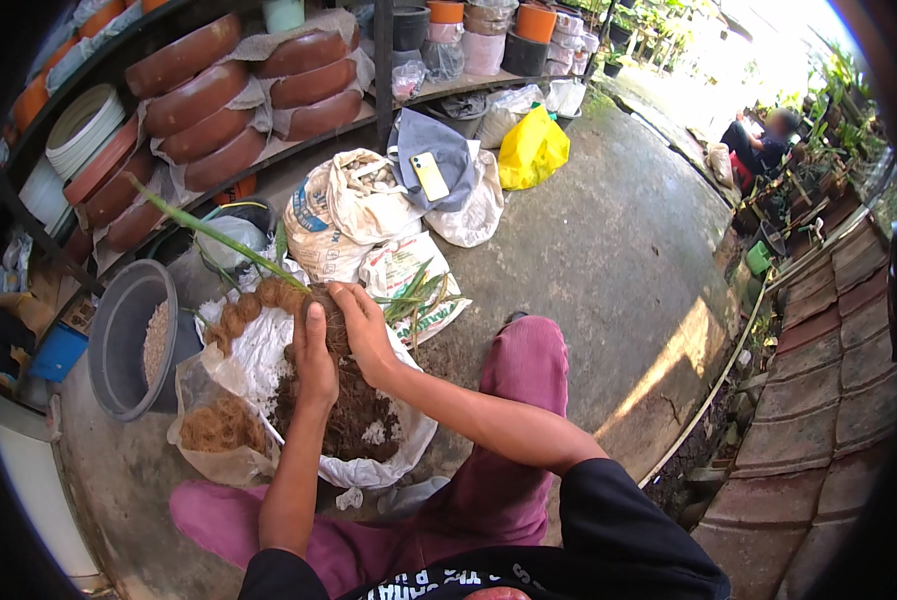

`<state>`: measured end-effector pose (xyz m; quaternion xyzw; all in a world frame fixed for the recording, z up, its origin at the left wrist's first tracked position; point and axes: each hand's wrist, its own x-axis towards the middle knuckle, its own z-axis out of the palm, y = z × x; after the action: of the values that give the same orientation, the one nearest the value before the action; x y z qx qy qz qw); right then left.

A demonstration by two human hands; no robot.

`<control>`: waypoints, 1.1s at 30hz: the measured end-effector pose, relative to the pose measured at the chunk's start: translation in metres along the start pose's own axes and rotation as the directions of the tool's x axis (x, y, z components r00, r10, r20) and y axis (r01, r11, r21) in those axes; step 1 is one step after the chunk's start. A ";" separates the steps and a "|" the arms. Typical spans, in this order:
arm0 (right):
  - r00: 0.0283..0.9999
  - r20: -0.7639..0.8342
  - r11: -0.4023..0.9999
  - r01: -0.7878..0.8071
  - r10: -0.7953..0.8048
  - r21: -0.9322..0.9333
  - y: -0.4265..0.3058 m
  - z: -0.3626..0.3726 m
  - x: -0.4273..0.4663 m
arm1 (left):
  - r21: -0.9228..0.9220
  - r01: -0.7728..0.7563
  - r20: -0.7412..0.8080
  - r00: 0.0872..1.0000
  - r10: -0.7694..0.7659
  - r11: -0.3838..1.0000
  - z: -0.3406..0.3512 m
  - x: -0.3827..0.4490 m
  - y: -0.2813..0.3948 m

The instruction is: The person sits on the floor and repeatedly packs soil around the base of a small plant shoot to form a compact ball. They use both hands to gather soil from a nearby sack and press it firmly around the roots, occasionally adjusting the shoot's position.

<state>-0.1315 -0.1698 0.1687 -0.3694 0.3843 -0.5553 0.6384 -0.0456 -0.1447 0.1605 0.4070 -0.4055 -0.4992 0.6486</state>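
Between my two palms is a brown, fibre-covered root ball (334,319), from which a long, narrow green leaf (220,234) points to the upper left. My left hand (316,364) presses its near left side, thumb up. My right hand (366,334) curves over the right side, fingers on top. Below them, a white sack (377,471) with a rolled-down rim contains dark soil (351,420). Several similar fibre balls (247,306) lie on its white far-left part, some with leaves. At the left, a clear plastic bag (182,375) contains loose brown fibre (223,429).
A grey tub (130,405) with pale granules stands left. Ahead are filled sacks (328,217), cut green leaves (418,296), a phone (429,176) on grey cloth and a yellow bag (535,150). Shelves bear stacked brown pots (193,97). Another person (763,142) sits far right.
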 end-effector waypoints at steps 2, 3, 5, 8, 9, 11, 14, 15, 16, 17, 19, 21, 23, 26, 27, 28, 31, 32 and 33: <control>0.976 0.031 0.960 0.218 -0.215 -0.178 -0.001 0.005 -0.006 | -0.204 0.127 -0.024 0.991 -0.135 0.971 -0.006 0.002 0.001; 0.941 0.059 0.900 0.336 -0.333 -0.279 0.002 0.007 -0.008 | -0.304 0.186 -0.025 0.979 -0.203 0.934 -0.007 0.002 0.002; 0.889 0.126 0.818 0.454 -0.439 -0.354 -0.005 0.008 -0.014 | -0.321 0.167 0.013 0.985 -0.172 0.932 -0.005 0.003 0.009; 0.846 0.175 0.760 0.530 -0.503 -0.376 -0.011 0.006 -0.016 | -0.219 0.153 0.030 0.988 -0.150 0.964 -0.007 0.003 0.014; 0.840 0.181 0.756 0.541 -0.512 -0.370 -0.012 0.006 -0.015 | -0.211 0.142 0.016 0.990 -0.142 0.967 -0.004 0.002 0.015; 0.826 0.196 0.730 0.560 -0.529 -0.392 -0.010 0.004 -0.013 | -0.209 0.129 0.004 0.991 -0.132 0.969 -0.005 0.003 0.014; 0.823 0.213 0.713 0.564 -0.526 -0.418 -0.010 0.003 -0.011 | -0.232 0.146 -0.001 0.989 -0.150 0.962 -0.008 0.003 0.009; 0.826 0.216 0.711 0.559 -0.520 -0.426 -0.010 0.001 -0.011 | -0.245 0.164 -0.009 0.985 -0.171 0.955 -0.003 0.000 0.015; 0.807 0.236 0.679 0.585 -0.541 -0.444 -0.011 0.000 -0.011 | -0.259 0.182 -0.016 0.981 -0.193 0.949 0.000 -0.001 0.017; 0.788 0.256 0.648 0.610 -0.560 -0.457 -0.013 0.002 -0.013 | -0.273 0.177 -0.006 0.983 -0.186 0.945 0.000 -0.001 0.018; 0.714 0.311 0.536 0.686 -0.627 -0.493 -0.017 0.003 -0.013 | -0.303 0.169 0.012 0.985 -0.173 0.938 0.000 -0.001 0.018; 0.595 0.383 0.363 0.770 -0.707 -0.525 -0.023 0.004 -0.011 | -0.315 0.168 0.039 0.986 -0.164 0.934 -0.006 0.000 0.018; 0.604 0.387 0.433 0.785 -0.697 -0.444 -0.021 0.004 -0.011 | -0.320 0.165 0.039 0.986 -0.161 0.933 -0.004 0.000 0.019; 0.620 0.351 0.488 0.778 -0.702 -0.396 -0.017 0.001 -0.009 | -0.303 0.135 0.014 0.990 -0.137 0.943 0.002 -0.001 0.019; 0.625 0.332 0.502 0.773 -0.706 -0.387 -0.016 0.002 -0.009 | -0.288 0.111 0.013 0.994 -0.112 0.951 -0.004 0.000 0.010; 0.616 0.329 0.494 0.780 -0.716 -0.384 -0.016 0.004 -0.010 | -0.272 0.087 0.013 0.996 -0.087 0.958 -0.009 -0.001 0.004; 0.586 0.318 0.453 0.795 -0.745 -0.405 -0.016 0.001 -0.009 | -0.427 0.155 0.038 0.987 -0.154 0.891 -0.003 -0.007 0.006; 0.577 0.313 0.438 0.798 -0.755 -0.413 -0.016 0.001 -0.009 | -0.385 0.141 0.018 0.989 -0.145 0.912 0.001 -0.008 0.010; 0.566 0.308 0.424 0.802 -0.764 -0.422 -0.016 0.001 -0.010 | -0.343 0.127 -0.001 0.991 -0.136 0.931 0.006 -0.010 0.014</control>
<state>-0.1387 -0.1621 0.1843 -0.6809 0.2798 -0.6483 0.1943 -0.0480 -0.1333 0.1747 0.3206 -0.2764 -0.5992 0.6795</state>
